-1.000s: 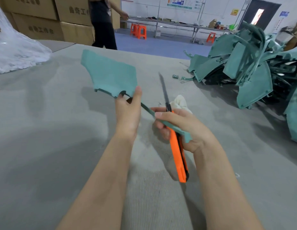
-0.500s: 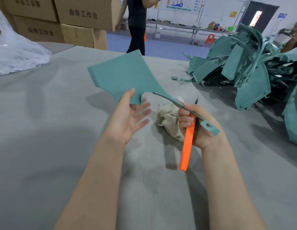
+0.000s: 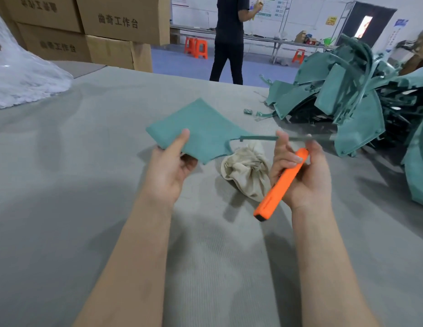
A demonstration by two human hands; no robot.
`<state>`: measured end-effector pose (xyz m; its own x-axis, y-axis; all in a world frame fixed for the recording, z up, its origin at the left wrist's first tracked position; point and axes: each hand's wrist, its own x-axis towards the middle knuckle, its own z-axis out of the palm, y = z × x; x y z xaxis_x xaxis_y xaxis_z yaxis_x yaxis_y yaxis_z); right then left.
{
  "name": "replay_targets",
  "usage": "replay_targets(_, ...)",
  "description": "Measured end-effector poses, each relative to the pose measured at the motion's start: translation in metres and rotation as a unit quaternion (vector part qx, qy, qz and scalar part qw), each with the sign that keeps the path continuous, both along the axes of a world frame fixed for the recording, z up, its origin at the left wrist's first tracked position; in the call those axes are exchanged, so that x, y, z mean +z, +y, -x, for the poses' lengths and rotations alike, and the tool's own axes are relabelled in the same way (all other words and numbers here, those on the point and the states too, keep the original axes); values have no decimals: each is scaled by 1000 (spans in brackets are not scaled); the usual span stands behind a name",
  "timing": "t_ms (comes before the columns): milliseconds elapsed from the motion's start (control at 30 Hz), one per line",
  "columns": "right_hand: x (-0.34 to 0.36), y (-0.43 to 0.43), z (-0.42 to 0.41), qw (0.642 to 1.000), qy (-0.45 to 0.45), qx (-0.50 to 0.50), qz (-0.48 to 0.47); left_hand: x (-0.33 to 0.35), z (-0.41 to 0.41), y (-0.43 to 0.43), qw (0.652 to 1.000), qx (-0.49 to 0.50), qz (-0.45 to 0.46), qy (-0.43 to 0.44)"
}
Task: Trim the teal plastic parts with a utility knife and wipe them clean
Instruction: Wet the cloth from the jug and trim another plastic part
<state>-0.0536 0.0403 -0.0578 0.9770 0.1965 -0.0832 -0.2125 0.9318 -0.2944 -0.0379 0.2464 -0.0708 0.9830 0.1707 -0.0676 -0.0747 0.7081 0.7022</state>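
Grey table (image 3: 64,197); cardboard boxes (image 3: 120,22) behind; left hand (image 3: 169,171) grip holds teal part (image 3: 201,131); right hand (image 3: 305,175) grip holds orange knife (image 3: 279,187).

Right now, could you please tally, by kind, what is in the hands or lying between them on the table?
Teal plastic part, in left hand: 1
Orange utility knife, in right hand: 1
Cloth rag: 1
Total: 3

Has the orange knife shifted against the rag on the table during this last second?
Yes. The orange knife moved from over the rag to its right, tilting toward the teal pile.
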Motion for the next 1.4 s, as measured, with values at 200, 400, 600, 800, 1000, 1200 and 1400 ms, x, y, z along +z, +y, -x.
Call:
replay_targets(200,-1,34,-5,971,57,-118,197,2,6,-30,998,19,38,-41)
replay_targets(400,-10,54,-3,864,-22,-173,472,7,16,-39,990,-127,-19,-61)
replay_targets(600,-9,22,-8,795,4,-202,571,10,11,2,976,-208,-61,19)
replay_targets(800,-8,25,-6,797,-54,-151,582,2,13,-10,962,-232,-88,110)
replay_targets(1000,-10,29,-6,750,-49,-200,628,6,9,-21,987,-88,106,82)
replay_targets(1200,-13,39,-3,598,-154,-240,749,3,8,-13,975,-21,203,83)
replay_targets(1400,-12,43,2,561,-189,-242,769,5,10,-16,978,-60,188,72)
